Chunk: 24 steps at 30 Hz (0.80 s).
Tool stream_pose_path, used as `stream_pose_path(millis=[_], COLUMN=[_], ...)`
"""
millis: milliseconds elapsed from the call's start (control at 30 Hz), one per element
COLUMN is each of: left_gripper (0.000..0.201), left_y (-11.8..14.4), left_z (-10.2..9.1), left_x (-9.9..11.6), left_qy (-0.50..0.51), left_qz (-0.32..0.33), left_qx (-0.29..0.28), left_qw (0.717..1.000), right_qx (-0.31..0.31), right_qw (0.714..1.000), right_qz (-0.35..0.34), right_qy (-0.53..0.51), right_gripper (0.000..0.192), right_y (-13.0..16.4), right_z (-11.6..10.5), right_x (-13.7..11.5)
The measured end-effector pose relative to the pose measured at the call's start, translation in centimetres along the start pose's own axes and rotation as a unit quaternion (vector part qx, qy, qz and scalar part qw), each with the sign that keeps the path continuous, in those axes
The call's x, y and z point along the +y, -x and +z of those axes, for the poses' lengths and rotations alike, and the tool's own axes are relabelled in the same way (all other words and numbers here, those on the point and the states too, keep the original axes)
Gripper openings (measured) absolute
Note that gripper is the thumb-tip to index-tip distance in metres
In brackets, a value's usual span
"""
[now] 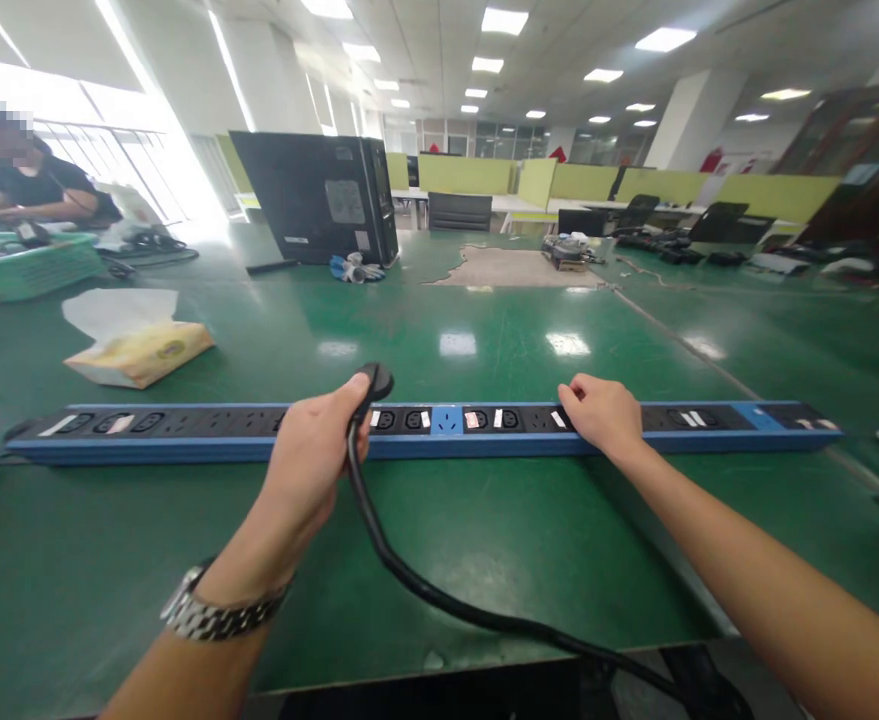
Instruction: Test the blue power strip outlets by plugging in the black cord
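A long blue and black power strip [401, 446] lies flat across the green table, its row of sockets facing up and white and pink labels stuck among them. My left hand [311, 445] is closed around a black plug [379, 380], held just above the strip left of its middle. From the plug a thick black cable [439, 598] hangs down and runs to the right over the table's near edge. My right hand [605, 412] rests on the strip right of the middle, fingers curled against it and partly hidden. The plug's prongs are out of sight.
On the left stand a tissue pack [143, 350] and a green basket [26, 268], with a person [49, 180] behind it. A black cabinet-like case [311, 195] and blue-white gloves [356, 268] are farther back. Electronic parts [570, 250] lie at the far right.
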<state>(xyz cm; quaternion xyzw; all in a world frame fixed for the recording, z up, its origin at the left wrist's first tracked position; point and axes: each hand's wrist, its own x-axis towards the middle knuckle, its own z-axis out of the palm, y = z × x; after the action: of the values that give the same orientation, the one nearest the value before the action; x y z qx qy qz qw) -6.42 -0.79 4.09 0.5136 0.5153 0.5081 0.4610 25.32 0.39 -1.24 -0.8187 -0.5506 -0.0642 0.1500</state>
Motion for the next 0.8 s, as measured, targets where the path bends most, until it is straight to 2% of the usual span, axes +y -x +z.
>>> stream_pose_path(millis=[67, 133, 233, 367, 467, 567, 667, 733, 800], left_gripper=[0.051, 0.054, 0.055, 0.053, 0.052, 0.051, 0.051, 0.053, 0.054], left_y=[0.2, 0.0, -0.7, -1.3, -0.9, 0.2, 1.6, 2.0, 1.8], left_z=[2.3, 4.2, 5.8, 6.2, 6.3, 6.8, 7.8, 8.6, 9.6], left_x=[0.1, -1.0, -3.6, -5.5, -5.1, -3.8, -2.6, -2.6, -3.1], left_qy=[-0.066, -0.111, -0.115, -0.098, -0.100, -0.056, -0.016, -0.021, -0.028], left_qz=[0.013, -0.022, -0.070, -0.082, -0.083, -0.093, -0.055, -0.045, -0.065], left_qx=[-0.054, -0.102, -0.097, -0.075, -0.073, -0.070, -0.087, -0.113, -0.120], left_qw=[0.996, 0.988, 0.986, 0.989, 0.989, 0.992, 0.995, 0.992, 0.990], right_qx=[0.003, 0.002, 0.001, 0.003, 0.004, 0.001, 0.001, 0.009, 0.015], right_qw=[1.000, 1.000, 1.000, 1.000, 1.000, 1.000, 1.000, 1.000, 0.998], right_qz=[0.004, 0.006, 0.002, 0.004, 0.003, 0.003, 0.006, 0.011, 0.013], right_qy=[-0.004, -0.005, -0.004, -0.005, -0.001, -0.002, -0.010, -0.026, -0.054], right_gripper=[0.041, 0.041, 0.042, 0.042, 0.042, 0.041, 0.041, 0.042, 0.045], right_y=[0.0, 0.1, 0.1, 0.1, 0.1, 0.2, 0.2, 0.1, -0.1], right_z=[0.0, 0.0, 0.1, 0.1, 0.0, -0.1, -0.1, 0.0, 0.1], right_x=[0.0, 0.0, -0.1, -0.1, -0.1, -0.3, -0.3, -0.1, 0.2])
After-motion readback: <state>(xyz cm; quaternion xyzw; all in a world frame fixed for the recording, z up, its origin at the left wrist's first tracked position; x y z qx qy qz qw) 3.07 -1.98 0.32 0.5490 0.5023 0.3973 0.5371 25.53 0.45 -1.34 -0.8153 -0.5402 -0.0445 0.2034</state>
